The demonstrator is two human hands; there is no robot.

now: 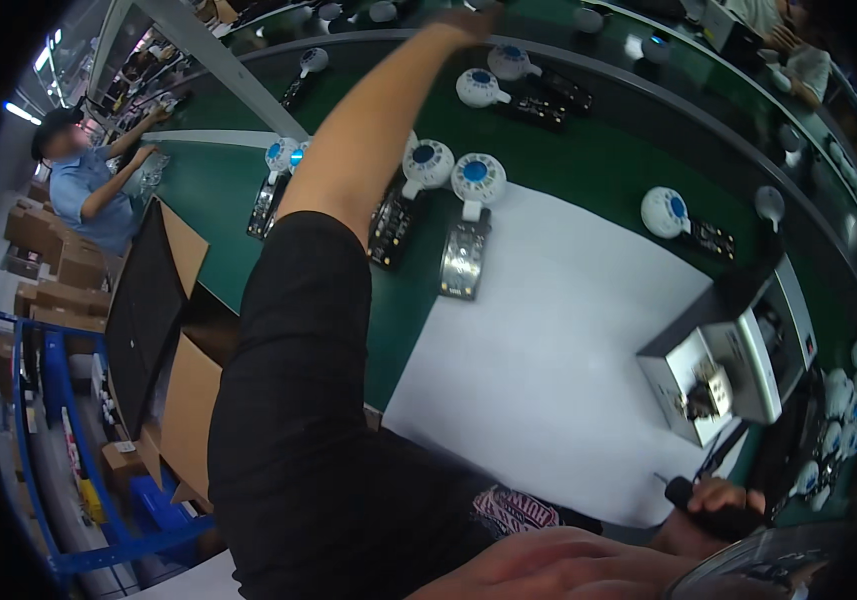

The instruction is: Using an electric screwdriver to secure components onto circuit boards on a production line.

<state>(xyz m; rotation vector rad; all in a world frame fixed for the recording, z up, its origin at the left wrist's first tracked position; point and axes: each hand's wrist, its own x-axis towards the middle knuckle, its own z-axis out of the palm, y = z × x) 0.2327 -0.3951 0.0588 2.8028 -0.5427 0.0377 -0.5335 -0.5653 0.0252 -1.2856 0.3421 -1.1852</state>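
My left arm stretches far across the workbench. My left hand (469, 22) is a blurred shape at the top edge, beside a rail, and its fingers cannot be made out. Low on the right, my right hand (717, 503) is wrapped round a black-handled screwdriver (681, 492), its thin shaft pointing left over a white sheet (569, 330). A round white device head with a blue centre (477, 175) lies at the sheet's upper left corner, joined to a dark panel (463, 256). Similar units (429, 162) lie just left, partly behind my forearm.
A white box (671, 385) with small metal parts inside stands on the sheet's right. Further units (665, 212) lie along the green surface and beyond the rail. At left are an open carton (189, 410), a blue metal rack (139, 548) and a person in blue (89, 190).
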